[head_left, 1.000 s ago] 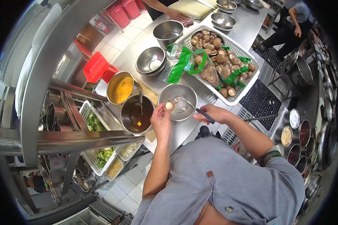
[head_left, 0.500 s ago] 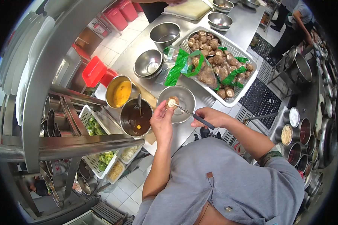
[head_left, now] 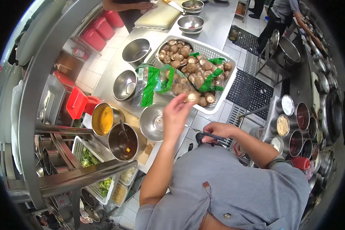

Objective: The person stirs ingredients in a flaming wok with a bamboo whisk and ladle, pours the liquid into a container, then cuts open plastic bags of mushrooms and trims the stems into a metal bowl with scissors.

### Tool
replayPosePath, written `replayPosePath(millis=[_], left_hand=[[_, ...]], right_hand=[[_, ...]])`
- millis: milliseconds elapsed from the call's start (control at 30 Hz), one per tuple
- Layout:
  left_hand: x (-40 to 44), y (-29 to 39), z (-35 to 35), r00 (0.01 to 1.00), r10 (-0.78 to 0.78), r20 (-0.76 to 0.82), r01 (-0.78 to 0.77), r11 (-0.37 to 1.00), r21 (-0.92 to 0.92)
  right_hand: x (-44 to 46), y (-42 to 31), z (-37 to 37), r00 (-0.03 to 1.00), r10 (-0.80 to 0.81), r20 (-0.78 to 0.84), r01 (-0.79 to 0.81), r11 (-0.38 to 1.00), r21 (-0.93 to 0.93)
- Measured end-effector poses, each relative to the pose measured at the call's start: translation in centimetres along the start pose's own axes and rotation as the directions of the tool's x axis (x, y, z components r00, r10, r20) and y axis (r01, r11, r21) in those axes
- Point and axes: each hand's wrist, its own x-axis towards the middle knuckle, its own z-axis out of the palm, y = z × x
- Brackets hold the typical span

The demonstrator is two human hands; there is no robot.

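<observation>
My left hand (head_left: 176, 117) is raised at the near corner of the white basket (head_left: 230, 86), its fingers pinched around a brown mushroom (head_left: 192, 97) with a pale underside. Several more mushrooms (head_left: 176, 53) fill the basket, some in a metal bowl and some in clear bags with green tape (head_left: 149, 86). My right hand (head_left: 220, 132) grips a small knife (head_left: 211, 137) by its dark handle, near my body; the thin blade points left. Just left of my left hand, a steel bowl (head_left: 147, 124) holds a small pale piece.
At left stand a pot of yellow liquid (head_left: 103, 119) and a pot of dark sauce (head_left: 122, 142) with a spoon. Steel bowls (head_left: 125, 85) stand behind them. A metal rail (head_left: 84, 178) runs at lower left. Another person's hand (head_left: 145, 6) is beside a cutting board (head_left: 159, 17).
My left hand has carried the mushroom from above the steel bowl up and right to the basket. The knife has come away from the mushroom, drawn back towards my body. The view has shifted.
</observation>
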Motion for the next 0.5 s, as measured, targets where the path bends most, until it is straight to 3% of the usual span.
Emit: replayPosePath(millis=[33,100,200,300,400,500], left_hand=[[0.9,-0.9,1.2,0.998,0.064,0.012,-0.064,0.998,-0.002],[1.6,0.9,1.2,0.987,0.16,-0.036,-0.146,0.959,0.243],[5.5,1.8,-2.4,0.88,0.38,-0.285,-0.223,0.86,0.459],[10.9,1.2,-4.5,0.944,0.331,-0.001,-0.241,0.691,0.682],[14.2,0.2,-3.5,0.973,0.123,0.195,-0.23,0.425,0.876],[14.6,-0.5,-3.2,0.95,0.244,0.193,-0.272,0.344,0.899]], right_hand=[[0.1,0.3,-0.1,1.0,0.001,0.003,-0.001,1.0,0.009],[-0.7,-0.4,-0.4,1.0,-0.005,-0.023,0.005,1.0,-0.014],[-1.6,0.1,-1.2,0.999,-0.024,-0.043,0.023,0.999,-0.025],[-1.5,0.5,-1.9,0.998,-0.058,0.004,0.058,0.998,0.01],[-0.8,0.6,-2.3,0.996,-0.088,0.03,0.09,0.992,-0.091],[-0.4,-0.2,-3.0,0.992,-0.104,0.069,0.114,0.981,-0.154]])
